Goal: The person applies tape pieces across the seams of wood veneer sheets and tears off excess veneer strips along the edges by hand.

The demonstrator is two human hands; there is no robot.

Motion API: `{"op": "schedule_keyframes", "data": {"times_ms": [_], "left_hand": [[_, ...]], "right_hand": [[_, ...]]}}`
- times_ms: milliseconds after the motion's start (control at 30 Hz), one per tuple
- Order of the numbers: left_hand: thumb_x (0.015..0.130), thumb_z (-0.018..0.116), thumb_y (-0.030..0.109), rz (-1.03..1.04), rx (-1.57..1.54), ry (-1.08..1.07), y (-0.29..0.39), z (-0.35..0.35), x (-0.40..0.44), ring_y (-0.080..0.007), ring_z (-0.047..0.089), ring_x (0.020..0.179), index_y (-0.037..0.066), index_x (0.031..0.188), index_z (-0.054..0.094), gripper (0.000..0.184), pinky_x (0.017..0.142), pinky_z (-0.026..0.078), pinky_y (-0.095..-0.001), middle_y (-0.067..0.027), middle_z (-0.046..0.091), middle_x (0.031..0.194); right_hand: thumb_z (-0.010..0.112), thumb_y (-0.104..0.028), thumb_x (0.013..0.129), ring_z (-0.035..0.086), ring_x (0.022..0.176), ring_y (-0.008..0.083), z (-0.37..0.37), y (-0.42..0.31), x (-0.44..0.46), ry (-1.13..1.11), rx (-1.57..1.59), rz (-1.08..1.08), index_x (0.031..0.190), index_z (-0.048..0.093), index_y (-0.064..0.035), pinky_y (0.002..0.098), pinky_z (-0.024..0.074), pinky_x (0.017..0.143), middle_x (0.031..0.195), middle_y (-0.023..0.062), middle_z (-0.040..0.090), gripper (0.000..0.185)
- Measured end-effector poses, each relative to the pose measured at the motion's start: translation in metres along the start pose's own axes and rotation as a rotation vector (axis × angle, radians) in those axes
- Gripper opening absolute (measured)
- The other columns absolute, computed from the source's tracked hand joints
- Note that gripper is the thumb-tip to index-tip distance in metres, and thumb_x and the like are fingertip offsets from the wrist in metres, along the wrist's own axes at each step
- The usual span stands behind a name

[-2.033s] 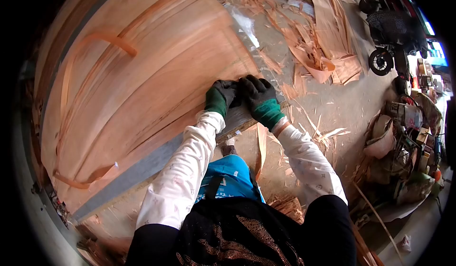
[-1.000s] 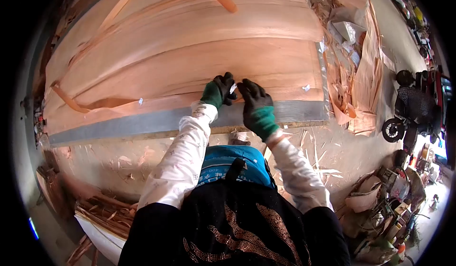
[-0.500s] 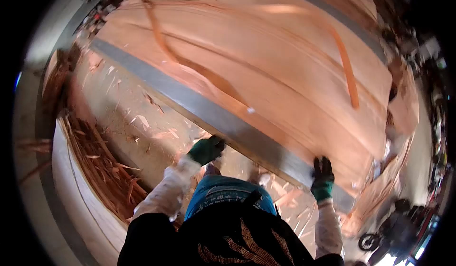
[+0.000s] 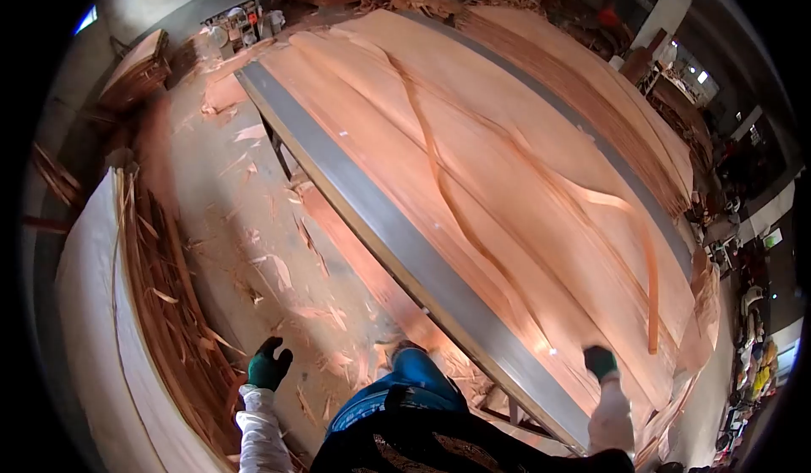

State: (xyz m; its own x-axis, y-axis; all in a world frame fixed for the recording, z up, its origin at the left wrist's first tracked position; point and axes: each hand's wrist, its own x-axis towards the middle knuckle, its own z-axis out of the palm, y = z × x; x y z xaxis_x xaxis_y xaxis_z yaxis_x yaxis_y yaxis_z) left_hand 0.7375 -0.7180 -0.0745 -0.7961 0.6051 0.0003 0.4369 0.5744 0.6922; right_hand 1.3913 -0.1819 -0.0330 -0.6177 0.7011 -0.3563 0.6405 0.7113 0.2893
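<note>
A long tabletop (image 4: 384, 211) with a smooth grey border runs diagonally across the view. On it lies broad, thin, reddish-tan wood veneer (image 4: 498, 194), rippled lengthwise, with a narrow orange-brown strip (image 4: 652, 304) curling over it. The right hand (image 4: 600, 360), dark-gloved with green, is over the veneer; its fingers are hidden, so its grip cannot be told. The similarly gloved left hand (image 4: 269, 366), thumb and fingers parted, holds nothing visible beside the tabletop. Veneer this thin probably wants light, flat-palmed pressure along the grain.
</note>
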Motion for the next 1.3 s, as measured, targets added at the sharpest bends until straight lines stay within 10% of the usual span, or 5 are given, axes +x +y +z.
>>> {"op": "schedule_keyframes", "data": {"times_ms": [267,600,933,1133,1300], "left_hand": [[0.092,0.058,0.003,-0.149,-1.249,-0.556,0.072,-0.043,0.207,-0.0127,0.059,0.086,-0.001,0.136,0.046,0.045,0.077,0.05,-0.0229,-0.0098,0.064,0.11],[0.095,0.057,0.016,-0.283,-0.646,-0.132,0.005,-0.221,0.402,-0.0192,0.068,0.088,-0.004,0.13,0.05,0.041,0.081,0.054,-0.0296,-0.0135,0.07,0.098],[0.096,0.059,0.029,-0.583,-0.953,-0.337,-0.026,-0.175,0.587,-0.0267,0.067,0.096,-0.001,0.133,0.048,0.049,0.088,0.054,-0.0361,-0.0173,0.067,0.108],[0.102,0.038,0.044,-0.373,-1.307,-0.991,0.025,-0.075,0.763,-0.028,0.051,0.124,0.017,0.149,0.03,0.055,0.103,0.042,-0.0429,-0.0149,0.049,0.139],[0.09,0.048,0.064,-0.753,-1.564,-1.147,0.089,-0.031,0.843,-0.0343,0.054,0.12,0.011,0.142,0.035,0.076,0.101,0.044,-0.0443,-0.0163,0.054,0.133]], "right_hand": [[0.063,-0.038,0.082,0.054,0.118,0.036,-0.374,-0.281,0.398,0.46,0.715,-0.119,0.13,0.055,-0.0092,0.0422,0.0433,0.101,0.127,0.0208,0.058,0.057],[0.065,-0.05,0.075,0.047,0.128,0.0367,-0.523,-0.398,0.724,0.343,0.589,0.278,0.142,0.038,-0.0107,0.0462,0.0426,0.102,0.141,0.0184,0.045,0.081],[0.059,-0.015,0.081,0.065,0.1,0.0341,-0.527,-0.441,0.783,0.491,0.719,0.151,0.108,0.069,-0.0094,0.0407,0.0513,0.086,0.109,0.0166,0.068,0.03],[0.063,-0.006,0.084,0.065,0.09,0.0278,-0.581,-0.507,0.65,0.391,1.061,-0.698,0.111,0.067,-0.0009,0.0357,0.0517,0.082,0.104,0.0161,0.069,0.027],[0.067,-0.007,0.085,0.066,0.096,0.0234,-0.624,-0.58,0.57,0.041,1.179,-0.184,0.115,0.066,-0.0027,0.0329,0.0519,0.086,0.108,0.0136,0.069,0.03]]}}
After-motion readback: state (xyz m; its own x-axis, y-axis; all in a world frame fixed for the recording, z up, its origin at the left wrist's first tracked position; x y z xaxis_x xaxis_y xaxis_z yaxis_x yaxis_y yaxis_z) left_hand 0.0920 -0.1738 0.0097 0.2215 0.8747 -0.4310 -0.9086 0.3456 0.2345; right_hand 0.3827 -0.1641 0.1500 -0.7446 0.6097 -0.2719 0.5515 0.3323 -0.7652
